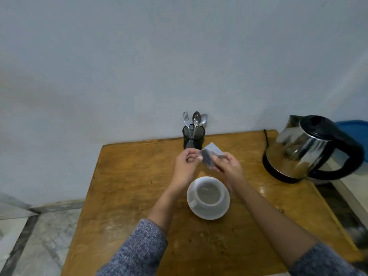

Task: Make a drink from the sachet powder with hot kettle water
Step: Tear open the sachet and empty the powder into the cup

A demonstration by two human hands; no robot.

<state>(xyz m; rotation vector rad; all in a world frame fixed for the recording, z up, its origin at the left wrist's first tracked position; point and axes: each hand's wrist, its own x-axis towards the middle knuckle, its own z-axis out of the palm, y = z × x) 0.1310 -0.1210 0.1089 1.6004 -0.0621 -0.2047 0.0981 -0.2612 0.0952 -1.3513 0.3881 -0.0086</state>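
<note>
Both hands hold a small dark sachet [209,156] above the middle of the wooden table [127,188]. My left hand [185,164] pinches its left edge and my right hand [229,165] grips its right side. Just below them a white cup [208,195] stands on a white saucer [223,212], handle to the left. A steel kettle [304,148] with a black lid, handle and base stands at the table's right back corner.
A black mesh holder [193,139] with a fork and spoons stands at the table's back edge against the pale wall. A blue lidded container [356,134] sits behind the kettle. A tiled floor lies to the left of the table.
</note>
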